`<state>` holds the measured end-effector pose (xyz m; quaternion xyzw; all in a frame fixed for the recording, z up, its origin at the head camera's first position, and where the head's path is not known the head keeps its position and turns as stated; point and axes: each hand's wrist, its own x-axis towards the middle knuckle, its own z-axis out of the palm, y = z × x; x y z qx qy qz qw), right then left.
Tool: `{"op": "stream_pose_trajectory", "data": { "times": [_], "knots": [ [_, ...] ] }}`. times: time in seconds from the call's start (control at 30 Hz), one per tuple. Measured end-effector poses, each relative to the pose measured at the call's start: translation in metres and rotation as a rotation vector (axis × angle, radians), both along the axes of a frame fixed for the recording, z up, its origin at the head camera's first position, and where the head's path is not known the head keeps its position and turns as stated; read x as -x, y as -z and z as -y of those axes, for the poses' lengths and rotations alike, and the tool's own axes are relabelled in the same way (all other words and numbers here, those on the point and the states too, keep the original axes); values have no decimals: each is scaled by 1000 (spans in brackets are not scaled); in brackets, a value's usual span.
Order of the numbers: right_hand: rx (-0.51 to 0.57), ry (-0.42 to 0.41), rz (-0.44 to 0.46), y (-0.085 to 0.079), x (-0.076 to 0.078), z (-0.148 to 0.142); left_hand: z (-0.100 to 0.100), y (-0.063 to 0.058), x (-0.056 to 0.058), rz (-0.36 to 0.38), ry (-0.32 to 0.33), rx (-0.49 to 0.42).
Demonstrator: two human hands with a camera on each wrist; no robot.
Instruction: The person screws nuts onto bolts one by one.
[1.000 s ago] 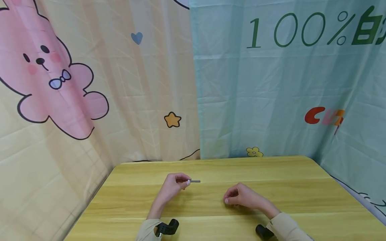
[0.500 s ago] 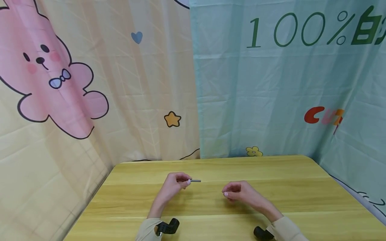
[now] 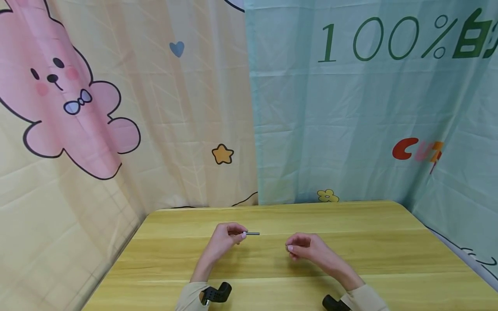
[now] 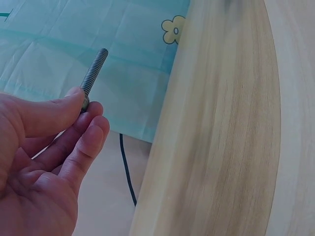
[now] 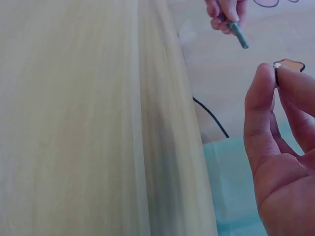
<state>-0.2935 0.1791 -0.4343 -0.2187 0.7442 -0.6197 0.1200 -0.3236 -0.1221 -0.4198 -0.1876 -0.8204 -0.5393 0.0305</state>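
Note:
My left hand [image 3: 225,236] pinches a grey metal bolt [image 4: 94,73] by its head end, between thumb and fingers. The bolt's threaded shank [image 3: 253,233] sticks out toward the right hand, and the fingers partly cover its head. To the right, my right hand [image 3: 307,248] holds a small, thin, round metal piece [image 5: 276,74] between thumb and index fingertip. Most of that piece is hidden by the fingertips, and I cannot tell whether it is a nut or a washer. Both hands are above the table, with a gap between the bolt's tip and the small piece.
The light wooden table [image 3: 186,255] stretches beneath both hands. Behind it hang a cream curtain [image 3: 194,108] and a blue-green curtain [image 3: 330,121]. Each wrist carries a black camera [image 3: 218,292]. A dark cable [image 4: 127,169] hangs past the table edge in the left wrist view.
My right hand has lifted from the table and shifted slightly left, nearer the bolt, with the small metal piece now showing at its fingertips. The left hand has stayed almost still.

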Motion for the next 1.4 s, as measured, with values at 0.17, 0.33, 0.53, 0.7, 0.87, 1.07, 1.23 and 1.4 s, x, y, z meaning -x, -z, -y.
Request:
{"op": "stream_pose_trajectory", "data": {
  "times": [0.17,0.33,0.53,0.7,0.87,1.07,1.23,1.4],
  "knots": [
    [91,22,30,-2,0,1,0,-1,1,-9,-3,-1],
    [162,46,78,-5,-1,2,-1,-2,-2,-16,2,-5],
    [136,105,71,-9,-2,5,-4,-11,-11,-29,10,-9],
    [132,130,57,-10,-2,8,-2,-3,-4,-31,2,8],
    [162,124,81,-11,-2,11,-2,-3,-4,-27,8,20],
    [171,139,91,-16,-2,15,-3,-6,-4,-22,17,13],
    [159,174,88,-19,-4,19,-3,-8,-5,-21,9,6],
    [183,225,92,-22,-5,24,-2,-11,-7,-22,-3,4]
  ]
}}
